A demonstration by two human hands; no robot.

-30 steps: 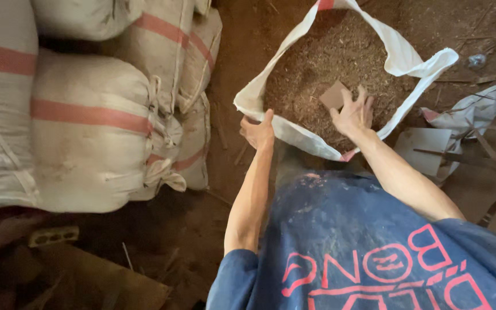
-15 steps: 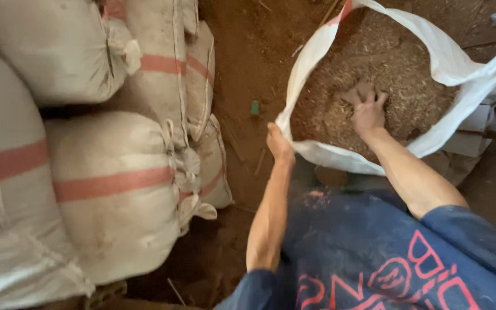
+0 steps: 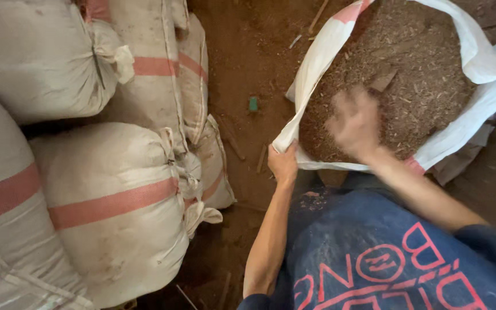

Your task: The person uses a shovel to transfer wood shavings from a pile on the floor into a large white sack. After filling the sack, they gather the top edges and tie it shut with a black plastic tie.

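Stuffed woven sacks (image 3: 110, 212) with pink bands lie tied shut on the left, partly cut off by the frame edge. On the dirt floor (image 3: 248, 63), the left hand (image 3: 283, 163) pinches the open sack (image 3: 317, 69) by its white rim. Coarse brown sawdust (image 3: 420, 74) fills it. The right hand (image 3: 354, 123) hovers over the sawdust, blurred; its grip cannot be told

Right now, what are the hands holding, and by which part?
The left hand grips the open sack by its near rim. The right hand, blurred over the brown filling, shows no clear hold.
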